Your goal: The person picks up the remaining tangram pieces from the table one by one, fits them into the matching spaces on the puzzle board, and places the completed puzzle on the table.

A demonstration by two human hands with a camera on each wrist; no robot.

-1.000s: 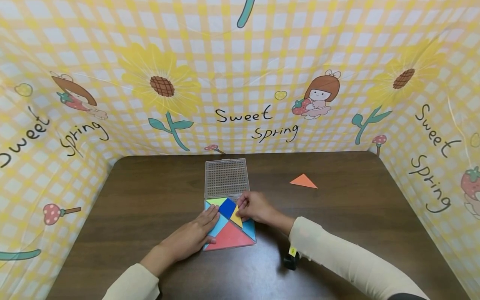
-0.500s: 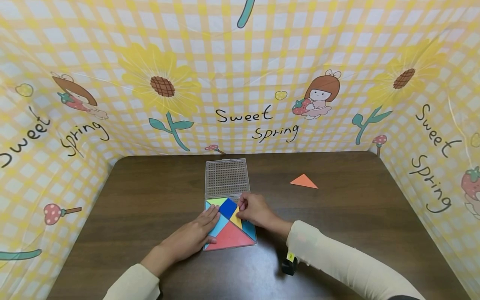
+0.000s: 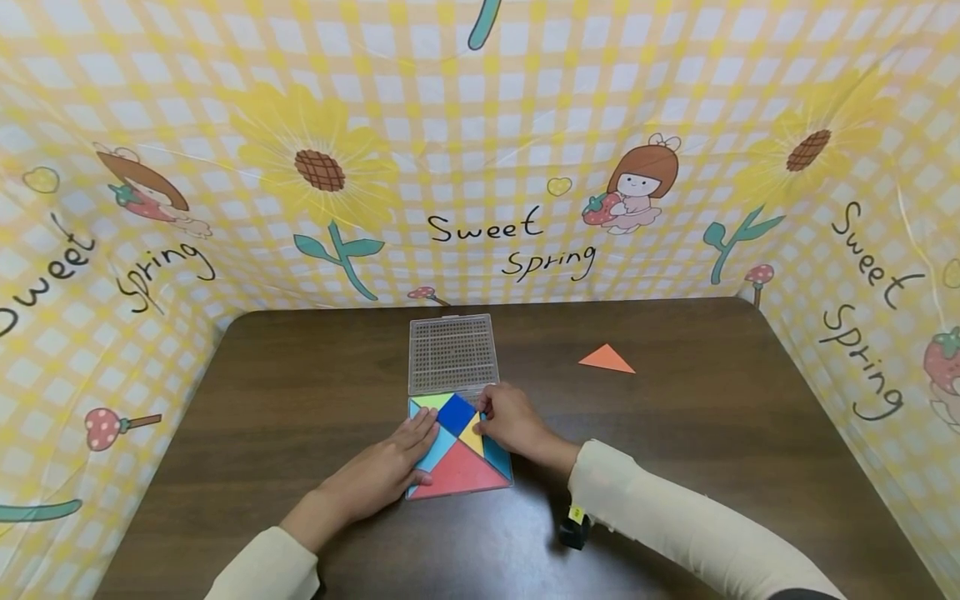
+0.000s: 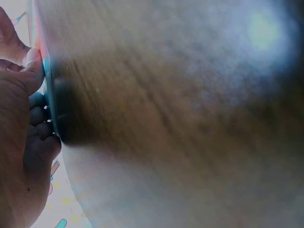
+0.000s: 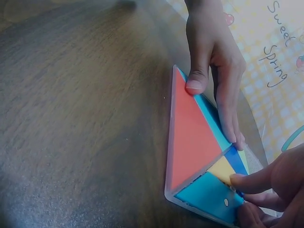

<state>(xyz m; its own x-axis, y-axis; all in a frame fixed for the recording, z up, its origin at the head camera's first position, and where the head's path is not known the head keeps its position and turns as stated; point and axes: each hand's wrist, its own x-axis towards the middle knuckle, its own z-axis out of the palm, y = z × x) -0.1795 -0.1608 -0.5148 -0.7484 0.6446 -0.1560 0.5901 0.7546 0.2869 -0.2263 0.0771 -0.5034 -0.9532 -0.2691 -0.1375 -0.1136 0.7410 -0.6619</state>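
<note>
A shallow clear case holds flat tangram pieces: a red triangle (image 3: 461, 475), a light-blue triangle (image 3: 437, 450), a green piece (image 3: 431, 402), a blue square (image 3: 456, 415) and a yellow triangle (image 3: 471, 440). My left hand (image 3: 386, 467) rests across the case's left side, fingers extended over the pieces and thumb by the red triangle. At the case's upper right, my right hand (image 3: 513, 421) pinches the yellow triangle, with fingertips at the blue square's corner; the hand hides part of it. In the right wrist view, the thumb (image 5: 239, 181) lies on the yellow piece's edge, beside a bare-looking blue area (image 5: 204, 192).
The case's gridded lid (image 3: 453, 354) lies folded back behind it on the dark wooden table (image 3: 322, 367). An orange triangle (image 3: 607, 358) lies apart, at the back right. Yellow checked cloth (image 3: 480, 125) surrounds the back and sides.
My right hand has shifted slightly at the case's upper right, and the yellow triangle and blue square have shifted a little under its fingertips. My left hand stays in place.
</note>
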